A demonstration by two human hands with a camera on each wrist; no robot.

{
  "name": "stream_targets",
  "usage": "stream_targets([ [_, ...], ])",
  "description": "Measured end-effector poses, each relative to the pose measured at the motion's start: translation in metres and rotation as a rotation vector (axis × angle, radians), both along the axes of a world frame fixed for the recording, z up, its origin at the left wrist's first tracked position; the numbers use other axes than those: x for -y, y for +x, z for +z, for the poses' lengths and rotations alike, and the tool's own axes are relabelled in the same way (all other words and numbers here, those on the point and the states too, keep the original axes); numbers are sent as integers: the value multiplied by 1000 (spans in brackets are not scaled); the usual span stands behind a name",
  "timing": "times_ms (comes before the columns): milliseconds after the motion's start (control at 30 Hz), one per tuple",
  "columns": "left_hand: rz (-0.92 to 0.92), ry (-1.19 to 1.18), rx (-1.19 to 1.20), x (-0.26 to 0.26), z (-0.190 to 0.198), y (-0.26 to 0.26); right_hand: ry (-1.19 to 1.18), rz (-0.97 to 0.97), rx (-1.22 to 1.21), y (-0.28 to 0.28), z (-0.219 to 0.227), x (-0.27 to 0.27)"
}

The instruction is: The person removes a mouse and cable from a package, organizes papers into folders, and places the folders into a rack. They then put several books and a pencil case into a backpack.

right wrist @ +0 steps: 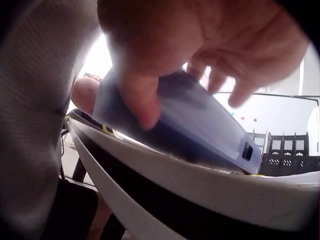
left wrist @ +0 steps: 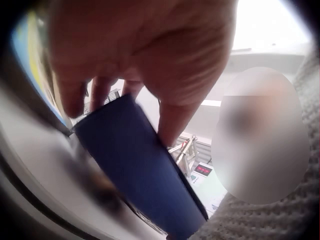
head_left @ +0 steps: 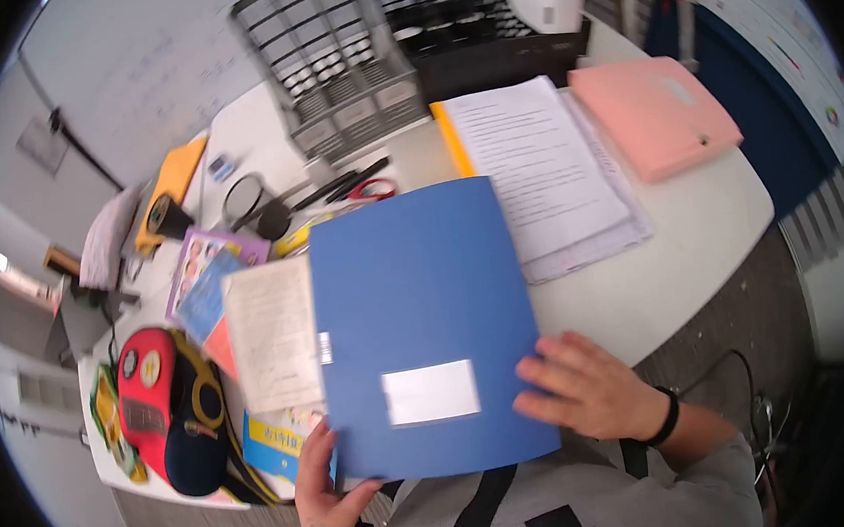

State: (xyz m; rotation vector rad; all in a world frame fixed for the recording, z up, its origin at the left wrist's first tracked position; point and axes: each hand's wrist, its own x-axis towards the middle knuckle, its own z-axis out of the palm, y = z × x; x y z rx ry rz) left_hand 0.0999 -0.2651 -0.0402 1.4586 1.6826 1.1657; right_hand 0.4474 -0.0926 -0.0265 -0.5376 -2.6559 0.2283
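Note:
A blue file folder (head_left: pixel 424 293) with a white label (head_left: pixel 431 392) on its cover is held at the table's near edge, close to the person's body. The left hand (head_left: pixel 326 495) grips its lower left corner; in the left wrist view, thumb and fingers stand on either side of the folder's narrow spine (left wrist: pixel 135 160). At the folder's right edge lies the right hand (head_left: pixel 597 388), fingers spread and fairly straight, fingertips over the cover. Its thumb (right wrist: pixel 142 107) overlaps the folder (right wrist: pixel 195 120) in the right wrist view, the other fingers raised apart from it.
A worn booklet (head_left: pixel 272 333) and colourful books lie left of the folder, beside a red and navy bag (head_left: pixel 173 413). Behind are pens, red-handled scissors (head_left: pixel 373 190) and a grey file rack (head_left: pixel 358 111). Printed sheets (head_left: pixel 532 158) and a pink case (head_left: pixel 661 115) lie to the right.

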Motion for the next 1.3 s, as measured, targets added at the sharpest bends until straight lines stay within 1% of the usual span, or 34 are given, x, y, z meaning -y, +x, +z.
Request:
stream_targets([
  [33,-99,44,-373,0,2,-9,-10,55,1,3,1,-3],
  [67,-92,54,-378,-1,7,-6,-58,-38,20,6,0,-7],
  [100,-31,40,-378,-5,11,-3,-97,-130,45,5,3,-14],
  [133,-68,10,-367,-10,16,-2,-93,-71,50,2,12,-23],
  [167,-114,-15,-353,-15,20,-1,-194,-82,-20,-1,25,-32],
  [200,-120,-22,-327,-19,20,-2,-297,-104,-86,-5,37,-39],
  [233,-92,-22,-324,-22,21,-2,-294,-77,-80,-15,47,-48],
  [300,-135,-22,-265,-27,21,-4,-227,4,-73,-48,70,-67],
  [333,-142,-8,-264,-26,16,-5,-203,77,-70,-67,78,-79],
  [400,-138,-9,-269,-26,14,-2,-152,123,-38,-111,87,-103],
  [467,-133,5,-250,-24,11,-1,-111,105,-7,-160,78,-135],
  [567,-141,-2,-240,-19,9,0,-99,-32,243,-225,57,-174],
  [600,-135,1,-233,-18,9,1,-100,-76,343,-240,54,-180],
  [633,-139,16,-231,-17,7,0,-86,-84,344,-250,57,-177],
  [700,-135,-45,-297,-13,1,2,-398,-62,536,-259,61,-170],
  [767,-175,-22,-302,-12,-5,0,-381,-1,368,-253,48,-167],
  [833,-151,-5,-247,-12,-9,-2,-395,-47,368,-248,51,-166],
  [900,-185,16,-251,-12,-12,-1,-419,-79,350,-246,52,-164],
  [967,-128,43,-306,-14,-9,0,-326,-87,389,-241,53,-165],
  [1000,-150,51,-306,-15,-6,0,-327,-110,385,-235,54,-168],
  [1067,-106,-140,-337,-13,0,3,-375,-95,252,-228,59,-178],
  [1100,-103,-148,-335,-11,-8,3,-404,-72,190,-228,61,-182],
  [1167,-36,21,269,-1,-30,4,-488,-15,99,-225,68,-199],
  [1200,3,11,271,3,-29,4,-601,8,31,-220,75,-204],
  [1233,27,132,214,0,-24,1,-781,-25,-5,-213,93,-199],
  [1267,45,258,151,-7,-18,-1,-923,-22,-82,-210,97,-206],
  [1300,153,282,457,-11,-4,4,-1013,25,-193,-204,105,-209],
])
